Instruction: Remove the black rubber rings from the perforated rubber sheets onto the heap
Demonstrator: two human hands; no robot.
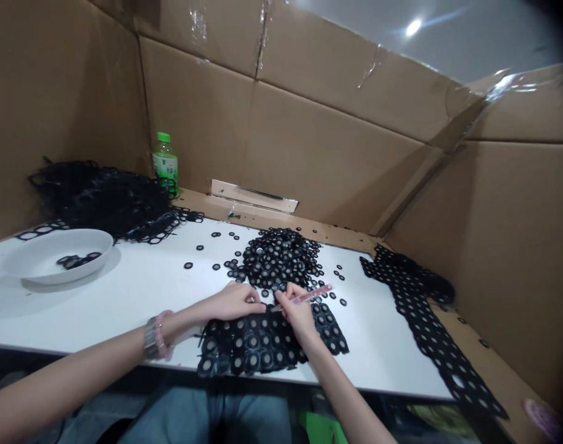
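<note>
My right hand (298, 313) grips a slim pen-shaped tool (314, 295) with a clear and reddish barrel, its tip down at the upper edge of a black sheet (265, 341). Rows of raised round rings with pale centres cover this sheet, which lies at the table's front edge. My left hand (237, 301) has its fingers curled, with thumb and fingertips pinching the sheet's upper edge beside the tool's tip. Just beyond both hands rises a heap of small black rings (281, 256). Whatever lies directly under my fingertips is hidden.
A white bowl (103, 246) holding a few black pieces stands left on the white table (161, 302). Behind it are a tangled black heap (100, 197) and a green-capped bottle (166, 163). A perforated black strip (429, 327) lies right. Cardboard walls (318, 142) enclose the table.
</note>
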